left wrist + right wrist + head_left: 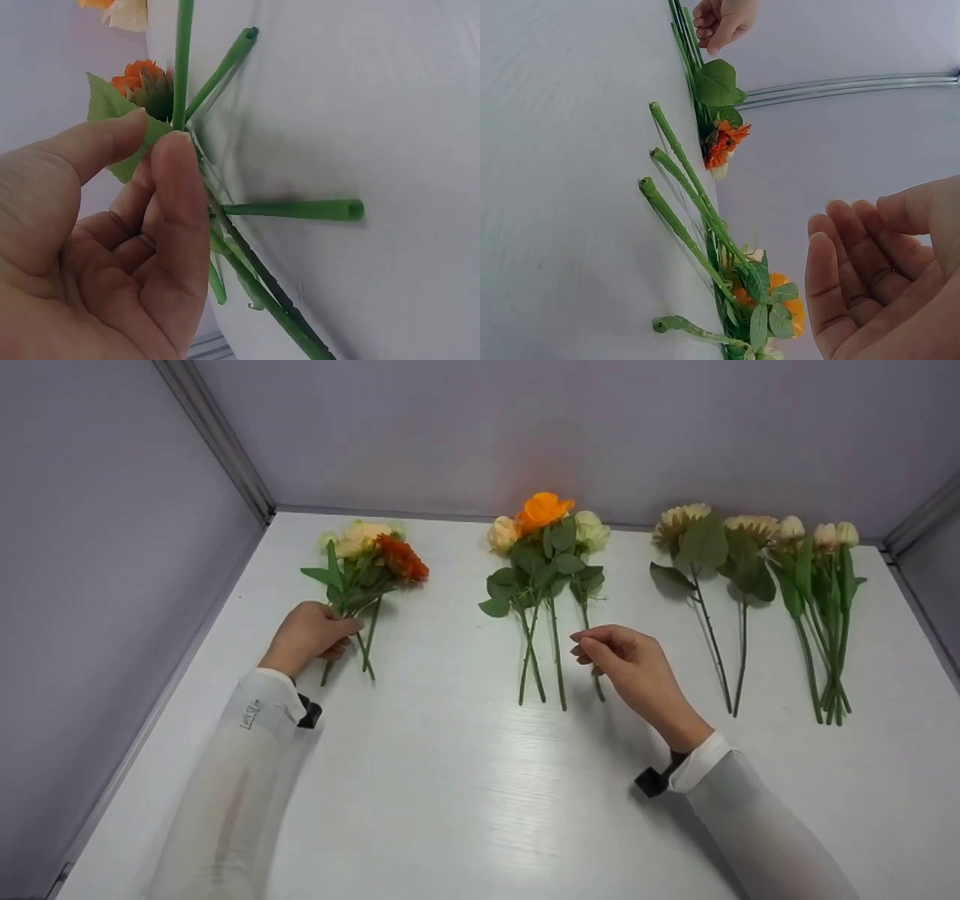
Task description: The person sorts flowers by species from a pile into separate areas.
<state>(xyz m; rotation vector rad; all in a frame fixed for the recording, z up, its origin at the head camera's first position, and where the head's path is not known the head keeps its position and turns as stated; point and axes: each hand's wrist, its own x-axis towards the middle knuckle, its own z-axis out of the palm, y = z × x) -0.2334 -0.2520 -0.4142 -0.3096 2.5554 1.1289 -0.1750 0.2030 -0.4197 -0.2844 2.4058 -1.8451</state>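
Observation:
At the left bunch of flowers [360,540], with an orange-red bloom and pale ones, my left hand [315,634] is over the stems. In the left wrist view, thumb and forefinger [180,172] are apart, with a leaf [105,101] behind them and a green stem [182,60] beside the forefinger tip; nothing shows gripped. My right hand [634,667] hovers by the rightmost stem of the middle bunch [544,514], an orange bloom among pale ones. Its fingers [826,289] curl loosely around nothing in the right wrist view.
Two pale, broad-leaved flowers [705,544] lie right of the middle bunch. Beyond them is a bunch of pale tulips [825,562]. All rest on a white table [435,780], blooms toward the grey back wall [450,435]. A side wall [105,547] stands at left.

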